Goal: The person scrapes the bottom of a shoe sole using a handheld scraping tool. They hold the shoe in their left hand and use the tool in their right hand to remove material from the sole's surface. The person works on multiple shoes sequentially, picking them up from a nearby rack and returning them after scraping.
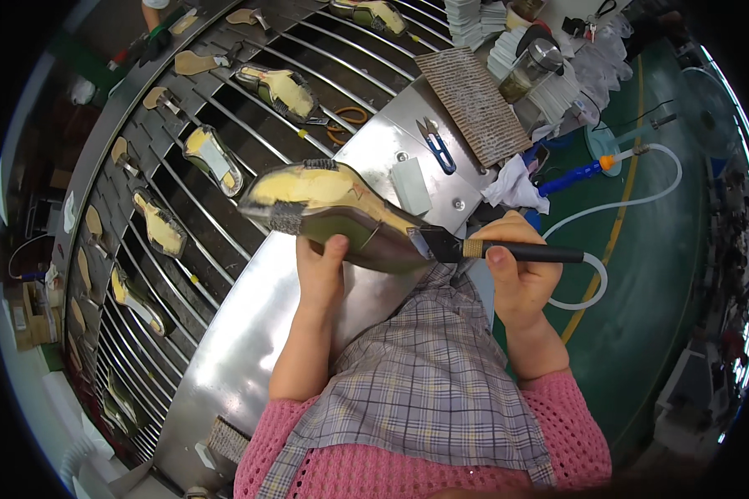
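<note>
My left hand [323,270] grips a dark green, glossy shoe [349,237] from below, with the thumb along its side. Its sole side faces up, showing a yellowish insole and dark pleated edges; the toe end points left. Closed round a black-handled tool [528,250] is my right hand [524,279], thumb pressed on the handle. Tan binding wraps the tool's neck, and its flat dark head flares out against the shoe's narrow right end. Whether that head is a blade or bristles I cannot tell.
Metal conveyor bars [250,195] on the left carry several similar shoes [279,90]. Beyond my hands, the steel table [250,320] holds blue thread snips [438,148], a pale block [410,186] and a ridged board [474,104]. A white hose [641,200] loops at right. A person's gloved hand [154,41] is far left.
</note>
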### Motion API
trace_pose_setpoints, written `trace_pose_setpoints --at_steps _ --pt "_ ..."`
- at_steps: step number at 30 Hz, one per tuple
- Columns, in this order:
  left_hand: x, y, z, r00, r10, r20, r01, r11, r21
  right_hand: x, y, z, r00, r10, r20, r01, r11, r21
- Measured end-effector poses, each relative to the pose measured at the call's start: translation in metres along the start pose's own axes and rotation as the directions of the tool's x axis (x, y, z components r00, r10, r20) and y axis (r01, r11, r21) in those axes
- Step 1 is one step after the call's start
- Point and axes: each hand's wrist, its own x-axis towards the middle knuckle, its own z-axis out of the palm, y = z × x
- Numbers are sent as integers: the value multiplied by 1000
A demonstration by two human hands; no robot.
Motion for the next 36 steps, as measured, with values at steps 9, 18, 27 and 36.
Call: trace_pose_setpoints --at_steps 9,18,27,36 --pt "7 -7 -23 917 -246 314 232 969 79 8 -3 1 983 -171 60 180 964 -196" --pt "13 15 -17 796 -229 561 131 969 209 17 -20 7 903 -344 258 426 792 -437" --pt "17 27 -13 750 -226 622 109 969 220 20 -12 -5 947 -244 207 303 892 -334" --pt "23 26 -18 732 -255 631 119 961 249 22 -21 -11 915 -212 343 297 930 -218"
